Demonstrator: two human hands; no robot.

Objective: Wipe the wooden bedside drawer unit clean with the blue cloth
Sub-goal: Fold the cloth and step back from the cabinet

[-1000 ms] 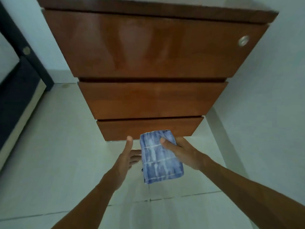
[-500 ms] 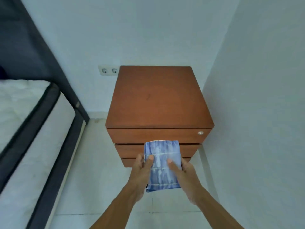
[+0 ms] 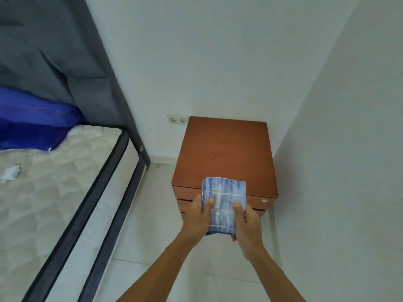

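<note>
The wooden drawer unit [image 3: 224, 153] stands in the corner, its reddish-brown top bare and its drawer fronts partly hidden by my hands. A folded blue-and-white cloth [image 3: 224, 201] is held in front of the unit's front edge, above the floor. My left hand [image 3: 199, 219] grips the cloth's left side with the thumb on top. My right hand [image 3: 247, 227] grips its right side the same way. A round silver lock [image 3: 264, 200] shows on the top drawer at the right.
A bed with a bare quilted mattress [image 3: 54, 188] and dark frame runs along the left. A blue pillow [image 3: 37, 123] lies on it. A double wall socket [image 3: 177, 120] sits left of the unit. White walls close in behind and on the right.
The view has risen from close to the drawer fronts to above the unit. My left hand has taken hold of the cloth, which only my right hand held before.
</note>
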